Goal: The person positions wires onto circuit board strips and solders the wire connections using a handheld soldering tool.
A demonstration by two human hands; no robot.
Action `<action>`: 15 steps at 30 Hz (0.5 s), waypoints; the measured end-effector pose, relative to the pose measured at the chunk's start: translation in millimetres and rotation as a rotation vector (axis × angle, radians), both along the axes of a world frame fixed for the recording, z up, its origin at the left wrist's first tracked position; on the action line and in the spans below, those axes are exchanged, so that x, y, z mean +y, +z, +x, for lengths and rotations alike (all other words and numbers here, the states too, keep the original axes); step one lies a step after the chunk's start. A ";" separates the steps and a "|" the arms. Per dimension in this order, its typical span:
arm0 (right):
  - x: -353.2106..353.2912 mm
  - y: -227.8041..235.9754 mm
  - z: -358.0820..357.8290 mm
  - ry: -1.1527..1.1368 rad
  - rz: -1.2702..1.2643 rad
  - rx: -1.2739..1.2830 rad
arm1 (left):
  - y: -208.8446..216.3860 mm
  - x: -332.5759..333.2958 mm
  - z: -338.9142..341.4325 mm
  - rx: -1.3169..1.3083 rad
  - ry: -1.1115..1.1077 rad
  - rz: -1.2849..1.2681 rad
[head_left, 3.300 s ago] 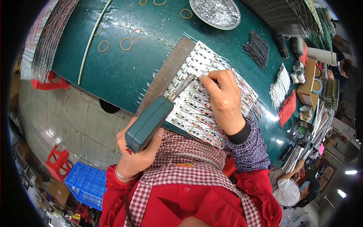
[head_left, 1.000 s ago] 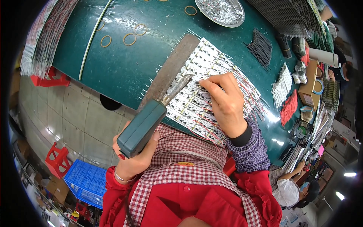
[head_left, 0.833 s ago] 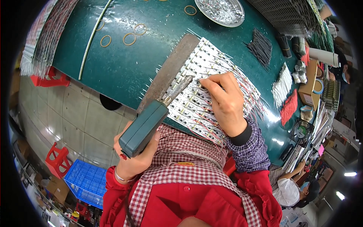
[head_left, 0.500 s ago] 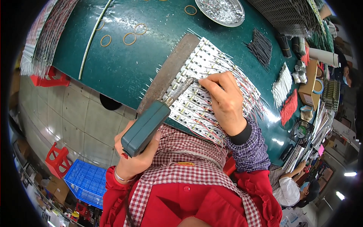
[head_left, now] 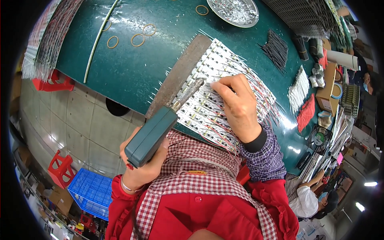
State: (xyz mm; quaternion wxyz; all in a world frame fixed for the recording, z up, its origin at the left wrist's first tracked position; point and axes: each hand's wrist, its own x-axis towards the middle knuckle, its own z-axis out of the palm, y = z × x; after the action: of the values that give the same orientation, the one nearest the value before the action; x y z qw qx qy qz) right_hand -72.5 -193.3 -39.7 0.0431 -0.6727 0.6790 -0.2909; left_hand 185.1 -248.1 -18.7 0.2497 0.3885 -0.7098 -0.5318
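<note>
My left hand [head_left: 141,175] is wrapped round the handle of a dark green soldering gun [head_left: 150,137]. Its long, crusted metal tip reaches up and right over a sheet of small white circuit boards [head_left: 211,64] with rows of black parts and thin wires. Just right of the tip, my right hand [head_left: 241,107] pinches thumb and forefinger together over the boards. What lies between those fingertips is too small to make out. Red, white and black wires trail from the boards' right side. A flat brown bar [head_left: 179,76] lies along their left edge.
Rubber bands [head_left: 137,40] and a pale rod [head_left: 98,42] lie on the green table [head_left: 132,76]. A metal dish [head_left: 254,20] of scraps stands at the back. Black [head_left: 275,50], white [head_left: 299,90] and red wire bundles [head_left: 306,114] lie to the right, near a small fan [head_left: 319,138].
The soldering gun and my left hand have shifted slightly left, and the tip now sits a little farther from my right fingertips. My right hand has barely moved.
</note>
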 end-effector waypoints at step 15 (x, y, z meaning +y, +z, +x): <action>2.9 13.7 5.7 -0.026 -0.021 -0.027 | 3.5 3.0 6.7 -0.060 0.061 0.027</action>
State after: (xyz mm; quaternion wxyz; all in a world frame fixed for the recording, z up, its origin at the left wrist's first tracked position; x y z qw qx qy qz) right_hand -66.8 -190.5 -26.0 0.0412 -0.6603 0.6839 -0.3075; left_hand 191.9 -245.1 -15.2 0.2392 0.4292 -0.6974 -0.5217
